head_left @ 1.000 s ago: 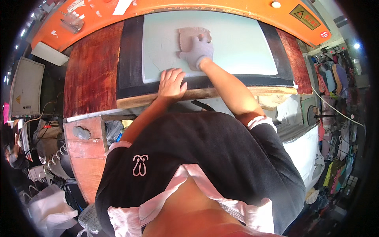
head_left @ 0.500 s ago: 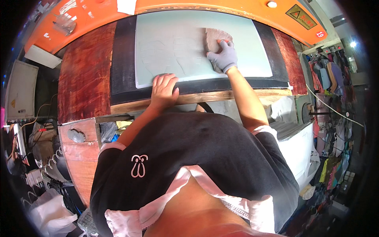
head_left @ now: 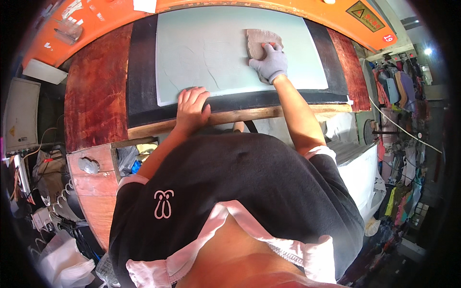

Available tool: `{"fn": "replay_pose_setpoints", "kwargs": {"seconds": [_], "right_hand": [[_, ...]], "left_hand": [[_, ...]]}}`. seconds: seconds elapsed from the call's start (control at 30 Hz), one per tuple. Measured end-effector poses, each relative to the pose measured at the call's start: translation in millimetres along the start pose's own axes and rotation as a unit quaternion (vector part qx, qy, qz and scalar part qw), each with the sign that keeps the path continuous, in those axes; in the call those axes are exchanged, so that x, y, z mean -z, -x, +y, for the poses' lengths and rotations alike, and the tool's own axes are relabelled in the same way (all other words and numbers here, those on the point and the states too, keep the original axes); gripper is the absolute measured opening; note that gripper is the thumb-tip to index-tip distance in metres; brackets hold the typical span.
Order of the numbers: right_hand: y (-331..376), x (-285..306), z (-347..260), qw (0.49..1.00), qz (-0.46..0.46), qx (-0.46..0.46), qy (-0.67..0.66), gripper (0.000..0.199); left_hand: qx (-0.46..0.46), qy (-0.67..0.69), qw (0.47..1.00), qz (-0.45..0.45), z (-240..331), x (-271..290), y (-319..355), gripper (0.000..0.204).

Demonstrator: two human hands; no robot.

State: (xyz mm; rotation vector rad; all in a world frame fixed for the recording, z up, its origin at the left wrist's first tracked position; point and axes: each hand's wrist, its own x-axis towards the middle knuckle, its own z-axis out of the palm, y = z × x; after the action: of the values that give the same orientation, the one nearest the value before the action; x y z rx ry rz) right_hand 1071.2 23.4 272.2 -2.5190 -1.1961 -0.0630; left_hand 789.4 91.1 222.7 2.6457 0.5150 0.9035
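While the bare left hand (head_left: 192, 103) is lying flat, bracing the pale blue-green rectangular sheet (head_left: 211, 53), the grey-gloved right hand (head_left: 270, 62) is pressing, fingers spread, a brownish rag (head_left: 259, 41); even overlapping strokes are seeming best.

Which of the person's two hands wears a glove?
The right hand: it wears a grey knitted glove and presses a brownish cloth on the pale green sheet. The left hand is bare, resting at the sheet's near edge.

bench: red-brown wood top (head_left: 93, 103) | orange machine edge (head_left: 307, 12) behind | clothes hung right (head_left: 401, 91) | bright daylight
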Motion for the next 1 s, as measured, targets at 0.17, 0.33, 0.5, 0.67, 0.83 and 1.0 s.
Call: {"fn": "replay_pose_setpoints", "kwargs": {"seconds": [0.17,0.33,0.5,0.67,0.83,1.0], "right_hand": [[2.5,-1.7,-3.6,1.000,0.000,0.000,0.009,0.077],[8.3,-2.2,-8.1,1.000,0.030,0.004,0.004,0.075],[6.0,-10.8,-3.5,0.999,0.036,0.008,0.014,0.077],[-10.7,-14.5,32.3,0.982,0.032,0.004,-0.187,0.072],[18.5,-5.0,82.0,0.936,0.105,-0.060,-0.331,0.051],[81.5,-5.7,81.0,0.974,0.123,0.033,-0.190,0.047]], "left_hand": [[-0.007,0.001,1.000,0.011,0.6,0.9,-2.5,0.034],[-0.011,-0.001,1.000,0.012,2.0,2.1,-2.5,0.034],[0.006,0.003,1.000,-0.011,2.2,2.6,-1.7,0.034],[0.003,-0.008,1.000,-0.027,-1.9,-0.1,-2.1,0.032],[-0.016,-0.012,0.999,-0.027,-2.0,-1.8,8.9,0.030],[-0.013,-0.031,0.999,-0.012,4.3,-3.6,20.8,0.032]]}}
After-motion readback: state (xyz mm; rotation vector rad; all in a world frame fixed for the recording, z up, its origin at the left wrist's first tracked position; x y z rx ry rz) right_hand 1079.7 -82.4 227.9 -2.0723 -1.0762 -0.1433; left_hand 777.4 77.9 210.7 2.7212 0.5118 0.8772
